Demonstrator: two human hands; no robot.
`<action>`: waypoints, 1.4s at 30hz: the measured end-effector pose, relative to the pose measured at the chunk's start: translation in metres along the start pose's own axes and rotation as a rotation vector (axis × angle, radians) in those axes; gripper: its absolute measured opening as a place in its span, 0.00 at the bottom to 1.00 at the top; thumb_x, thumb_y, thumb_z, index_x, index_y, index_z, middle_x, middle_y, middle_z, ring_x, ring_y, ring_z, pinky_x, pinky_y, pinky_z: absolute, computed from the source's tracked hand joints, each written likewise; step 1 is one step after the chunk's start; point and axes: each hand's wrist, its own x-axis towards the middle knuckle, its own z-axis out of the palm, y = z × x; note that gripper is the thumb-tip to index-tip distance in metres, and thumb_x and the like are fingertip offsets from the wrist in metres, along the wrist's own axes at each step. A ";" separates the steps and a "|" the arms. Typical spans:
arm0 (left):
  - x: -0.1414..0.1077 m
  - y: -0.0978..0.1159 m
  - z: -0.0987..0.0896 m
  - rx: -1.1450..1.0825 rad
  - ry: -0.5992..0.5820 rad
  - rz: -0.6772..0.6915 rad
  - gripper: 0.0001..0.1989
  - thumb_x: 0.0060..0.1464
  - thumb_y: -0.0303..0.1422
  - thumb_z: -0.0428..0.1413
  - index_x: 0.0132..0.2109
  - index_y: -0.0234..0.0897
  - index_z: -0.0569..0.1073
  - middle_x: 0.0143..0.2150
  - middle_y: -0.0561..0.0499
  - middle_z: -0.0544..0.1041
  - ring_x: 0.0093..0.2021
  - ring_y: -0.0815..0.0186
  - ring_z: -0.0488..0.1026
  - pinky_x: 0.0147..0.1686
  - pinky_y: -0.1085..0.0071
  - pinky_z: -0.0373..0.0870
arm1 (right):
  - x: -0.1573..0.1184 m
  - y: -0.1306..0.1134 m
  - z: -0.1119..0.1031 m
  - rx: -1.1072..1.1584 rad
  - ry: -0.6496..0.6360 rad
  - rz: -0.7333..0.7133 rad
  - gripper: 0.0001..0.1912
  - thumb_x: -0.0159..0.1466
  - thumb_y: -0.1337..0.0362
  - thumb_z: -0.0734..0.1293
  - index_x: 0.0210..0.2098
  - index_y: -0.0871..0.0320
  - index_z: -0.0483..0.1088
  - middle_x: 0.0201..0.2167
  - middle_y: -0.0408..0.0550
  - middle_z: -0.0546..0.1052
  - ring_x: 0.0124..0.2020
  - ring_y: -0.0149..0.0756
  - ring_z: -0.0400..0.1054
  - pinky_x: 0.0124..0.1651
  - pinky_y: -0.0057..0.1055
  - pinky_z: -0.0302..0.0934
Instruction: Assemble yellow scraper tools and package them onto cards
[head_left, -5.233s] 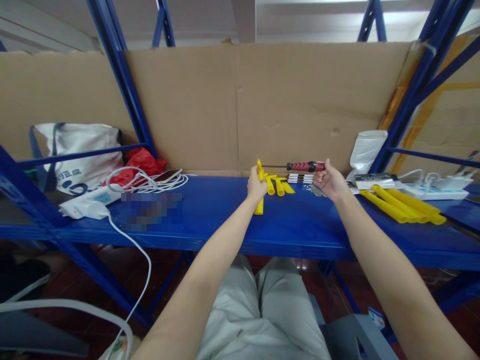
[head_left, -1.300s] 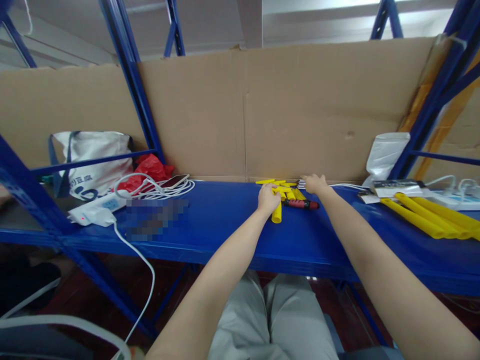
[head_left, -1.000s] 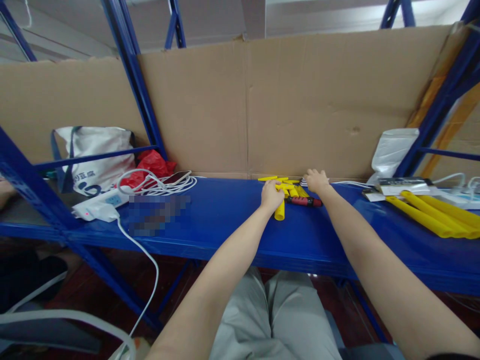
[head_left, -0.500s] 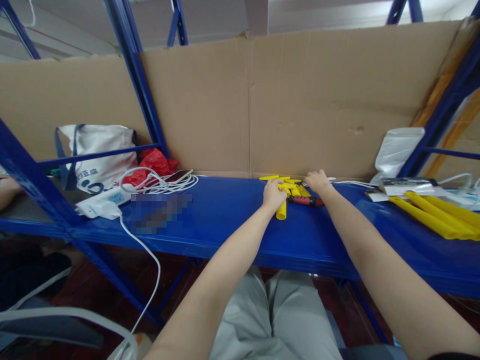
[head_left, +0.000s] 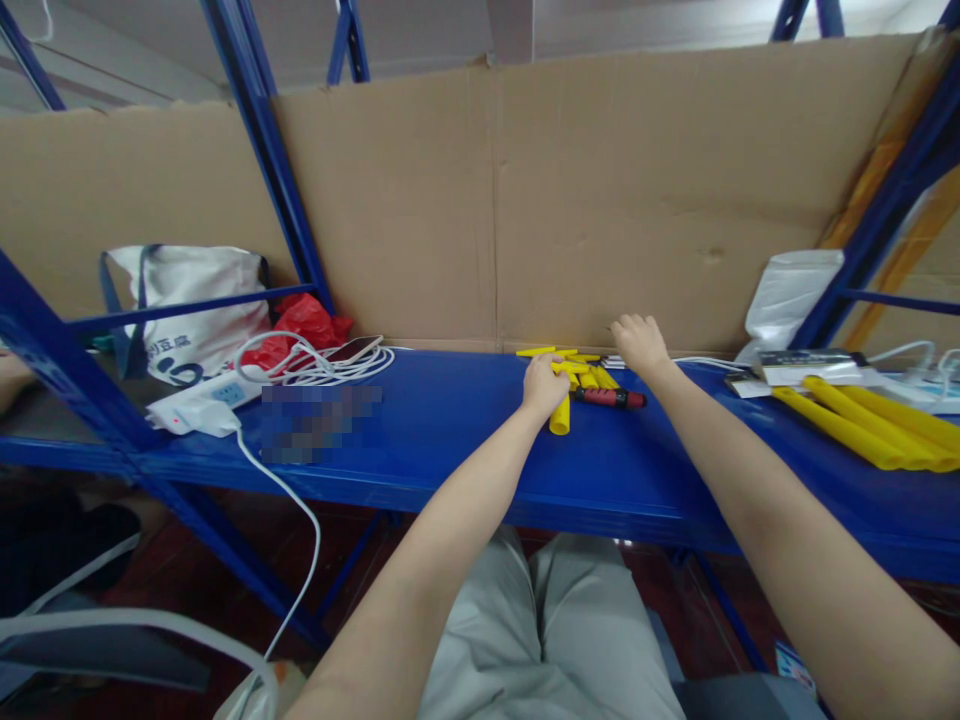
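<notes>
My left hand (head_left: 543, 388) is closed at the left side of a small heap of yellow pieces (head_left: 589, 380). A yellow tube (head_left: 559, 418) sticks out from under its fingers towards me. Raised just beyond the heap, near the cardboard, is my right hand (head_left: 641, 345), its fingers curled. A thin dark tip seems to show at those fingertips, too small to name. Between the hands, in front of the heap, lies a red and black cylindrical tool (head_left: 611, 398).
Long yellow tubes (head_left: 862, 430) lie on the blue shelf (head_left: 450, 440) at the right, beside a small box (head_left: 810, 366). A cardboard wall (head_left: 397, 210) stands behind. Leftward are a power strip (head_left: 202, 400), coiled white cable (head_left: 349, 362), a red bag (head_left: 311, 320) and a cloth bag (head_left: 202, 290).
My right hand has lifted up from the right side of the yellow heap, and its fingers are more curled. My left hand has stayed nearly in place.
</notes>
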 end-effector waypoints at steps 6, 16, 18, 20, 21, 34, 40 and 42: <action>0.004 0.002 0.001 -0.149 0.009 -0.056 0.07 0.53 0.24 0.52 0.35 0.33 0.75 0.41 0.45 0.78 0.43 0.64 0.74 0.48 0.69 0.66 | -0.011 -0.021 -0.040 0.117 0.256 0.007 0.15 0.64 0.70 0.52 0.42 0.63 0.69 0.39 0.59 0.70 0.43 0.47 0.59 0.44 0.39 0.49; -0.006 0.028 -0.012 -0.586 -0.143 -0.249 0.15 0.60 0.35 0.48 0.27 0.34 0.70 0.25 0.49 0.75 0.29 0.68 0.74 0.32 0.74 0.67 | -0.046 -0.051 -0.040 0.320 0.318 -0.360 0.14 0.65 0.70 0.53 0.38 0.61 0.69 0.35 0.56 0.72 0.37 0.42 0.60 0.38 0.34 0.52; -0.006 0.028 -0.013 -0.575 -0.135 -0.302 0.14 0.59 0.32 0.49 0.25 0.34 0.68 0.23 0.51 0.73 0.27 0.69 0.73 0.30 0.75 0.67 | -0.047 -0.056 -0.039 0.320 0.317 -0.383 0.15 0.65 0.70 0.52 0.37 0.61 0.69 0.34 0.56 0.72 0.36 0.42 0.61 0.38 0.34 0.52; -0.005 0.027 -0.013 -0.564 -0.123 -0.348 0.13 0.57 0.28 0.49 0.24 0.34 0.67 0.21 0.52 0.72 0.26 0.70 0.72 0.28 0.76 0.66 | -0.046 -0.059 -0.040 0.324 0.311 -0.397 0.15 0.66 0.69 0.52 0.37 0.61 0.70 0.33 0.55 0.72 0.35 0.42 0.61 0.38 0.35 0.52; -0.005 0.026 -0.013 -0.568 -0.117 -0.363 0.13 0.57 0.27 0.49 0.24 0.34 0.67 0.21 0.52 0.71 0.26 0.70 0.72 0.28 0.76 0.66 | -0.046 -0.060 -0.041 0.333 0.310 -0.397 0.15 0.66 0.68 0.52 0.37 0.61 0.70 0.33 0.55 0.73 0.36 0.42 0.62 0.38 0.35 0.52; 0.002 0.021 -0.014 -0.667 -0.016 -0.464 0.08 0.58 0.27 0.45 0.35 0.33 0.69 0.24 0.52 0.73 0.19 0.75 0.67 0.22 0.79 0.61 | -0.048 -0.026 -0.034 0.591 0.364 0.122 0.16 0.64 0.63 0.55 0.47 0.63 0.66 0.46 0.61 0.70 0.48 0.44 0.64 0.50 0.38 0.57; 0.001 0.023 -0.016 -0.694 0.000 -0.509 0.08 0.58 0.27 0.46 0.36 0.33 0.70 0.24 0.53 0.73 0.19 0.75 0.67 0.22 0.79 0.61 | -0.043 -0.018 -0.020 0.851 0.307 0.187 0.17 0.63 0.61 0.58 0.48 0.61 0.67 0.43 0.57 0.73 0.39 0.39 0.68 0.43 0.36 0.63; 0.001 0.024 -0.018 -0.721 -0.003 -0.526 0.08 0.57 0.26 0.46 0.36 0.33 0.70 0.23 0.53 0.73 0.17 0.75 0.66 0.22 0.79 0.62 | -0.042 -0.018 -0.019 0.923 0.296 0.220 0.18 0.63 0.60 0.58 0.48 0.61 0.67 0.42 0.56 0.74 0.38 0.39 0.68 0.42 0.35 0.64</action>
